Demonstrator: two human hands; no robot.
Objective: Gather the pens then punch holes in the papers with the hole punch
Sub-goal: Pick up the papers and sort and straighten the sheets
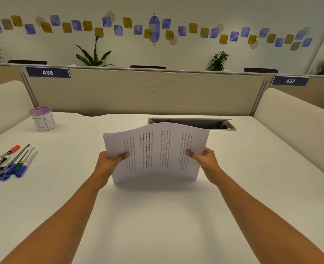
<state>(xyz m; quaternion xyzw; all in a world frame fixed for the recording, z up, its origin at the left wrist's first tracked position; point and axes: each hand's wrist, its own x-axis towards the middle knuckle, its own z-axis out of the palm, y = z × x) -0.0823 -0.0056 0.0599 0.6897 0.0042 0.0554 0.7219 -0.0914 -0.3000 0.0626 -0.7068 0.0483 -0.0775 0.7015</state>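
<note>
Standing a stack of printed papers (155,149) on edge on the counter (157,216). Left hand (109,161) and right hand (205,159) each in closed grip on its sides. Markers and pens (10,162) lying far left.

Papers (157,153) upright at centre of desk (157,216), between both hands; pens (10,161) far left, cup (43,119) behind them.

Thin matt white papers (155,153) with printed text, bowing softly; smooth matt off-white counter (157,216); glossy plastic pens (10,161) at nine o'clock; woven cloth partition (144,90) at twelve o'clock, framed in brushed metal
</note>
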